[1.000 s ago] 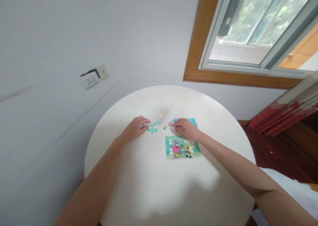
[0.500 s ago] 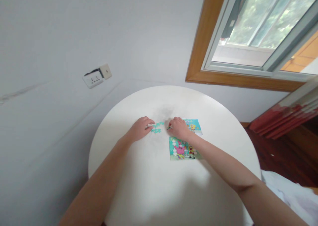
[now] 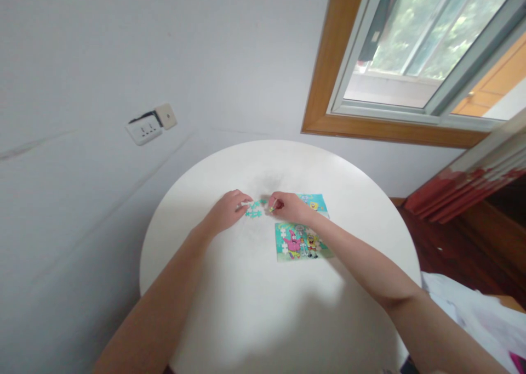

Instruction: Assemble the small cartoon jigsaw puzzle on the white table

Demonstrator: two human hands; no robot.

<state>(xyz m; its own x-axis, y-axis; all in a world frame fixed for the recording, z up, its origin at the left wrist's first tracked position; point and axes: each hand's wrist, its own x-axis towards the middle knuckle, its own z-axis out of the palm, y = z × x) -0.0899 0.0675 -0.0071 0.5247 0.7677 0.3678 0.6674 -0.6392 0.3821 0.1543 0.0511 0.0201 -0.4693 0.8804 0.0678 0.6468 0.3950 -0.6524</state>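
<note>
We are pinching a small yellowish piece (image 3: 272, 209) in our right grip (image 3: 288, 206) — beside teal puzzle pieces (image 3: 255, 214) lying on the bench (image 3: 246, 292). Our left grip (image 3: 228, 210) is resting at their left — whether holding anything, we cannot tell.

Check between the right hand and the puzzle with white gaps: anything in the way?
Nothing visible: only white tabletop shows between the right hand and the puzzle. The right forearm does cover part of its right side. The loose teal pieces lie off toward the left hand.
</note>
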